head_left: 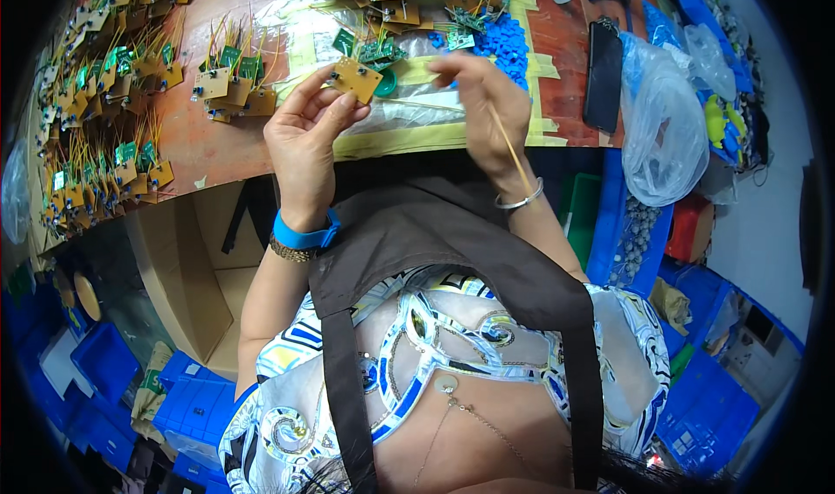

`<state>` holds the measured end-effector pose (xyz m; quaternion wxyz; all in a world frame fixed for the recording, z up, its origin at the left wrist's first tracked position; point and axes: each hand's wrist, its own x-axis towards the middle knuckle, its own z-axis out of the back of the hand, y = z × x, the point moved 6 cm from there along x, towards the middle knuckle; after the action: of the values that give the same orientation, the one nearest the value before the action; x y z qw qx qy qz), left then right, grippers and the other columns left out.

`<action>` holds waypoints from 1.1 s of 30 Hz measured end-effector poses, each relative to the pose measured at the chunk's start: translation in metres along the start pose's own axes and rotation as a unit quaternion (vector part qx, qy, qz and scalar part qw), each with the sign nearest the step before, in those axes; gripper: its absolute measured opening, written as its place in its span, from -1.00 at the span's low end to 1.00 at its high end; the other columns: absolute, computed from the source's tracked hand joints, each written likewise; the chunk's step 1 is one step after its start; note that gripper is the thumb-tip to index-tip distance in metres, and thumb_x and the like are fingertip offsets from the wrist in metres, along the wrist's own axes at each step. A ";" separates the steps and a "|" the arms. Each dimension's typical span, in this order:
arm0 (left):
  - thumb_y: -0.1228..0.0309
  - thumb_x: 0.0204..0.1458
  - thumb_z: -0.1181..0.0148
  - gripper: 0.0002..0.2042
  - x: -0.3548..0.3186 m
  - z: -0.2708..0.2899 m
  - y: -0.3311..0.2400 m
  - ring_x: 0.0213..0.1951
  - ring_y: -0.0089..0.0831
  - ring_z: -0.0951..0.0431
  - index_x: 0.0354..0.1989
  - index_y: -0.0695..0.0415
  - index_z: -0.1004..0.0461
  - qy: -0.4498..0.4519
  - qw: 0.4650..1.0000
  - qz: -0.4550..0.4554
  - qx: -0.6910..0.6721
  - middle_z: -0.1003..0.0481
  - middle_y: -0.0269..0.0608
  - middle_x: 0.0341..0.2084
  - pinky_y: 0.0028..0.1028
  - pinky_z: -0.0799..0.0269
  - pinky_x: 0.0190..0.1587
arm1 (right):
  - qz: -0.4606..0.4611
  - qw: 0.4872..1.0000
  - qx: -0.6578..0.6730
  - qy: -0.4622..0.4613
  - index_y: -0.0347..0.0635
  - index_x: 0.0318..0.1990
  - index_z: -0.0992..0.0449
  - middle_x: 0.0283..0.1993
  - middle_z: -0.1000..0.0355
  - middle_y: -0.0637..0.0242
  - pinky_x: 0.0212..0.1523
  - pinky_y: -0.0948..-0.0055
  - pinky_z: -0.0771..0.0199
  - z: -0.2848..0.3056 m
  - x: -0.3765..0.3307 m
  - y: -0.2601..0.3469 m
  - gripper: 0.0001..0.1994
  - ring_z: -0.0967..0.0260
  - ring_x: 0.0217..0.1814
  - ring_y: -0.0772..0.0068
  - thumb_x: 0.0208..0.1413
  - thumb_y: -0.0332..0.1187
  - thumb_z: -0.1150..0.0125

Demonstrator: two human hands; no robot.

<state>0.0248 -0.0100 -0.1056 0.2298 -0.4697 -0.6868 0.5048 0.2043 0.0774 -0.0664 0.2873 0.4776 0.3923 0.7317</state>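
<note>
Here we pinch a small tan square circuit board (357,78) in the grip of our left hand (304,142), thumb and fingertips closed on its lower corner, the board held tilted just above the surface. Our right hand (483,103) is closed on a thin yellow wire (509,146), which runs from the pinched fingertips down past the wrist and its silver bangle (522,200). The two hands sit near each other but apart, so we judge that the wire is being brought to the board and has not yet met it; the next move seems to call for fine aiming of the wire's tip at a point on the board.

Just behind lie a heap of small blue plastic parts (504,42) and a taped clear sheet (417,107) on the reddish-brown wooden surface (226,150). Rows of similar boards with yellow leads (104,103) cover the left side. A black phone (604,75) lies to the right.
</note>
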 end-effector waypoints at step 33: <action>0.65 0.07 -0.17 -0.66 -0.002 -0.019 0.003 -0.32 -0.49 -0.59 0.05 0.41 -0.41 0.058 0.998 -0.003 0.035 -0.56 -0.15 -0.33 -0.55 -0.56 -0.20 | 0.176 0.950 -0.253 0.045 -0.13 -0.29 -0.56 -0.38 -0.53 0.43 -0.16 0.36 -0.22 -0.042 0.021 0.030 -0.72 -0.41 -0.25 0.36 -0.25 -0.47 -0.42</action>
<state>0.0417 -0.0025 -0.1009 0.2872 -0.4879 -0.6557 0.4995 0.1567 0.0654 -0.0410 0.2476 0.4167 0.1165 0.8669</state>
